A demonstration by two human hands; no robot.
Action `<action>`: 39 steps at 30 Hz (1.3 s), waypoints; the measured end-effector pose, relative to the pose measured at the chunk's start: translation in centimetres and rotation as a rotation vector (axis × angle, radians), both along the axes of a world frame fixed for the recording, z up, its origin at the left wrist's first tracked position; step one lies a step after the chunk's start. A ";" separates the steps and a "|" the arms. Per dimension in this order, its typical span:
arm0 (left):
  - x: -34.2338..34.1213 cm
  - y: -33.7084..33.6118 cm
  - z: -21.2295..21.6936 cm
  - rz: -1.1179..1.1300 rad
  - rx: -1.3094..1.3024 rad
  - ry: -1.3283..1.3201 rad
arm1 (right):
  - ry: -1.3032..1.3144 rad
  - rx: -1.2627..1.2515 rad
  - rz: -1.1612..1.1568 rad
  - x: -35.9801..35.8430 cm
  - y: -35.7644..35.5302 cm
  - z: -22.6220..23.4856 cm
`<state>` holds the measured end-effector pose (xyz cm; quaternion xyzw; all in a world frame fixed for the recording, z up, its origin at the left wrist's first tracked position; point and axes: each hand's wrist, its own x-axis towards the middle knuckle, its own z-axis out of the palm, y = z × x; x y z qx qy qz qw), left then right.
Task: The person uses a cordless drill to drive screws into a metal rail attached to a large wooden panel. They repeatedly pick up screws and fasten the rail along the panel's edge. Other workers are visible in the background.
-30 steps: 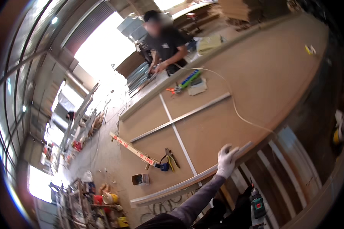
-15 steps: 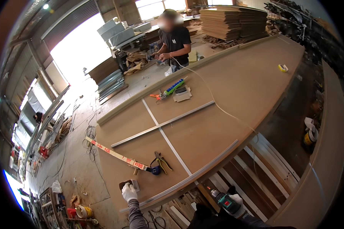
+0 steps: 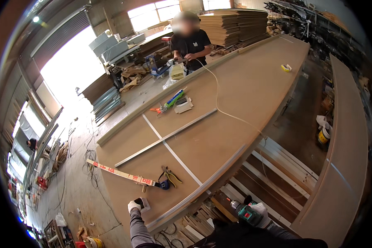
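My left hand (image 3: pixel 134 206), in a white glove, is closed at the left rim of a small open box (image 3: pixel 145 205) near the corner of the large brown board (image 3: pixel 202 144). The box has a pale side and a dark inside; its contents are too small to make out. Low on the right, my gloved right hand (image 3: pixel 260 211) grips a teal and black cordless drill (image 3: pixel 247 213), its bit pointing up and left beyond the board's near edge. Close to the box lie pliers (image 3: pixel 171 177), a blue tape measure (image 3: pixel 164 184) and a red-and-white printed strip (image 3: pixel 120 171).
A metal bar (image 3: pixel 165 138) crosses a pale strip on the board; another bar (image 3: pixel 202 186) follows the near edge. A caulking gun (image 3: pixel 169 101) and a yellow tape roll (image 3: pixel 286 67) lie farther off. Across the board stands a person (image 3: pixel 190 45) beside a trailing hose (image 3: pixel 217 91).
My left hand has shifted from over the box's opening to its left rim. The person opposite has raised a tool. The view has turned slightly; my right hand still holds the drill.
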<state>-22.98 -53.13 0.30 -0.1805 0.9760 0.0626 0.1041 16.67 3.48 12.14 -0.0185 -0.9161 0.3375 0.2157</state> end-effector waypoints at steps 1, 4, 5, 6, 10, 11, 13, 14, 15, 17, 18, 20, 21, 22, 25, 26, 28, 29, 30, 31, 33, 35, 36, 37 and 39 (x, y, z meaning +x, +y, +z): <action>0.4 -1.2 -0.1 -0.024 -0.050 0.044 | 0.006 -0.050 0.004 0.2 -0.2 0.1; 0.8 -1.0 0.4 -0.019 0.006 0.162 | 0.012 -0.114 -0.036 1.2 0.0 0.1; 1.1 0.7 1.1 -0.037 0.029 0.188 | 0.011 -0.084 -0.068 1.6 0.1 0.0; 1.3 3.5 2.0 -0.058 0.019 0.231 | 0.004 -0.047 -0.106 2.2 0.3 0.0; 3.9 3.2 4.4 -0.070 0.098 0.334 | -0.054 -0.128 -0.087 2.1 0.1 -1.7; 4.2 1.9 4.2 -0.058 0.101 0.391 | -0.021 -0.169 -0.056 1.7 -0.2 -1.2; 4.5 -0.2 3.1 -0.051 0.115 0.503 | 0.045 -0.246 -0.013 0.8 -0.7 -0.1; 4.7 -0.2 2.6 -0.064 0.084 0.553 | 0.021 -0.175 -0.032 0.7 -0.8 0.4; 4.8 -0.2 2.1 -0.017 0.113 0.573 | 0.023 -0.305 0.026 0.7 -0.9 1.3; 4.9 1.1 2.5 0.071 0.181 0.611 | 0.098 -0.348 0.028 0.6 -1.3 0.8; 4.8 1.1 2.1 0.064 0.195 0.613 | 0.083 -0.344 0.039 0.8 -1.4 0.6; 5.4 3.4 3.6 0.132 0.360 0.664 | 0.052 -0.329 0.062 1.3 -0.9 0.5; 6.1 3.3 4.9 0.184 0.421 0.699 | 0.063 -0.323 0.074 0.9 -1.2 1.1; 4.9 0.2 2.0 0.241 0.611 0.764 | 0.075 -0.317 0.086 0.4 -1.6 1.8; 4.6 1.7 0.0 0.449 1.117 0.923 | 0.101 -0.292 0.081 -0.1 -1.1 0.0; 4.7 2.1 -0.7 0.479 1.504 0.755 | 0.098 -0.304 0.081 -0.7 -1.2 0.2; 6.0 5.8 -2.7 0.083 1.983 0.507 | 0.054 -0.372 0.118 -1.4 -1.1 -0.5; 9.0 14.5 0.9 0.267 1.833 0.489 | 0.076 -0.422 0.104 -1.0 -0.4 -1.6; 11.2 17.8 2.7 0.322 1.823 0.513 | 0.117 -0.498 0.157 -2.0 -0.5 -2.5; 13.1 21.5 4.8 0.288 1.880 0.400 | 0.154 -0.565 0.192 -2.5 -0.5 -3.1; 15.4 26.3 5.0 0.307 1.993 0.266 | 0.161 -0.624 0.256 -3.6 -0.6 -2.5; 17.3 30.6 5.9 0.349 2.066 0.041 | 0.199 -0.500 0.250 -4.3 -0.4 -0.6; 18.1 33.2 7.6 0.364 2.026 -0.068 | 0.202 -0.426 0.227 -4.2 0.4 -1.3; 18.5 34.8 8.1 0.289 2.144 -0.203 | 0.169 -0.422 0.228 -4.1 0.7 -1.0; 18.4 36.0 6.9 0.158 2.276 -0.406 | 0.106 -0.419 0.234 -3.9 1.3 0.0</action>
